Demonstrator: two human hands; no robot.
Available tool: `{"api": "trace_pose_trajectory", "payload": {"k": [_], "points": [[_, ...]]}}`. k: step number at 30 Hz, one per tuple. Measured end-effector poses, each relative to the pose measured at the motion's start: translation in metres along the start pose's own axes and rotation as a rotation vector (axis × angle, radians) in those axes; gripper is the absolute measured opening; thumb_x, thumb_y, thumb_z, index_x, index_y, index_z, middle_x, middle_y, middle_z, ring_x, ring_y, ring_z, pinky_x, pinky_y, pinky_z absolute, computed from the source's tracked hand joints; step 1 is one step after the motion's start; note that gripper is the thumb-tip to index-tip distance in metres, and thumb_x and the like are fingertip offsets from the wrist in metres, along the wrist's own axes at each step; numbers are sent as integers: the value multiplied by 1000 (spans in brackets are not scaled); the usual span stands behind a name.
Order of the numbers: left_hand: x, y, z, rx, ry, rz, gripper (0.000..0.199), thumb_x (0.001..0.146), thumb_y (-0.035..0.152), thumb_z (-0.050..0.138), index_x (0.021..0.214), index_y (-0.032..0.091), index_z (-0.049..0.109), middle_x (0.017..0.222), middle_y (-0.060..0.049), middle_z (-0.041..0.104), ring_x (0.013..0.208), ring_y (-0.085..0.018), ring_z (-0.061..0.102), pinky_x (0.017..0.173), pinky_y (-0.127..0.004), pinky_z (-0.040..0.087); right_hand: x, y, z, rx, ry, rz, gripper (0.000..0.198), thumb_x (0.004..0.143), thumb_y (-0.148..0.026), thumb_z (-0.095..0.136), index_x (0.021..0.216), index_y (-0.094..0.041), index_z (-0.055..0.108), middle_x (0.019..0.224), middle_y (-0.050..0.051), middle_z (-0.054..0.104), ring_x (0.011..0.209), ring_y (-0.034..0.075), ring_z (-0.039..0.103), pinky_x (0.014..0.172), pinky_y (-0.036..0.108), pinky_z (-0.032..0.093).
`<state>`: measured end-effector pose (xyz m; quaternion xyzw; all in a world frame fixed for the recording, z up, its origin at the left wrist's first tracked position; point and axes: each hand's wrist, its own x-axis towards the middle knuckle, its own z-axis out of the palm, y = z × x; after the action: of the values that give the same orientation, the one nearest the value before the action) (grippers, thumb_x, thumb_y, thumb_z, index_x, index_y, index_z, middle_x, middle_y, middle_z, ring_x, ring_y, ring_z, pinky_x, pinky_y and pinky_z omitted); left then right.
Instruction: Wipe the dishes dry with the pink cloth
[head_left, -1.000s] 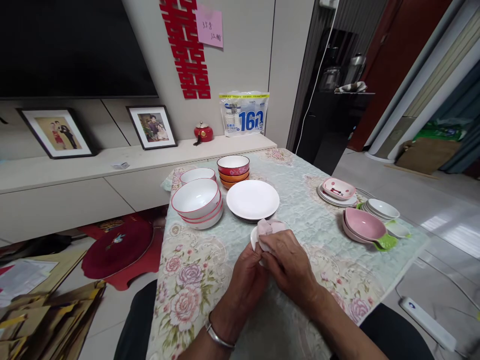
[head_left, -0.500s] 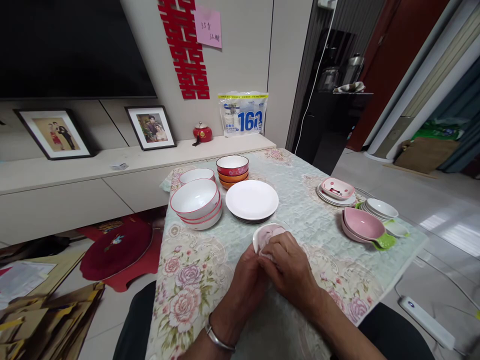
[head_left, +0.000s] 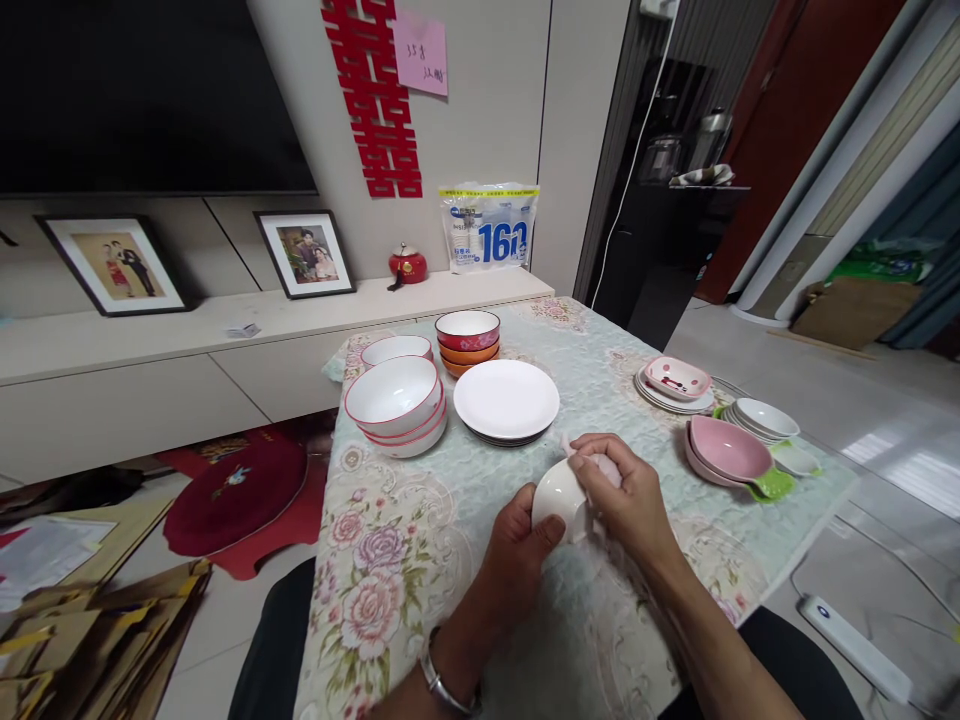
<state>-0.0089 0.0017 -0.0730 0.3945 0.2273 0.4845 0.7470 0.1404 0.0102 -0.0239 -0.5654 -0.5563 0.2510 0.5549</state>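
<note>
A small white bowl (head_left: 556, 497) is held tilted above the near part of the table, its glossy outside facing me. My left hand (head_left: 517, 545) grips its left side, with the thumb pressed on the outer wall. A pale pink cloth (head_left: 604, 470) is bunched in my right hand (head_left: 626, 495), which is closed and presses it against the bowl's right edge. Just beyond the bowl stands a stack of white plates (head_left: 506, 398). The bowl's inside is turned away from view.
White bowls with red rims (head_left: 394, 400) are stacked at left, beside red and orange bowls (head_left: 468, 340). Pink dishes (head_left: 727, 450), small white bowls (head_left: 763, 415) and plates with a pink dish (head_left: 676, 378) stand at right on the flowered tablecloth (head_left: 405, 590). A red stool (head_left: 236, 490) is left.
The bowl has been turned from inside-up to outside facing me. My right hand has shifted with the cloth from the bowl's inside to its right edge.
</note>
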Motion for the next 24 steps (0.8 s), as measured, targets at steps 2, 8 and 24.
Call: {"api": "trace_pose_trajectory", "payload": {"k": [2,8,24], "points": [[0,2,2,-12,1,8,18,82,29,73,96,17,70,83,-1,67,78,-16,52,75,-28,37,3,8,-3,194,-6,259,26,77,-46,71,82,-20,66,88,5,71,75,21,63,64,30,47],[3,10,12,-115,-25,22,38,79,36,76,112,19,70,99,-7,71,94,-22,59,87,-35,41,7,14,-7,596,-96,544,41,70,-47,77,99,-19,69,73,3,71,59,18,61,55,29,47],[2,20,-1,129,-7,5,20,82,33,73,75,14,69,68,1,55,69,-13,44,69,-26,35,-11,-26,-10,-271,-332,-563,19,90,-17,55,103,-21,69,83,5,69,77,19,61,69,32,48]]}}
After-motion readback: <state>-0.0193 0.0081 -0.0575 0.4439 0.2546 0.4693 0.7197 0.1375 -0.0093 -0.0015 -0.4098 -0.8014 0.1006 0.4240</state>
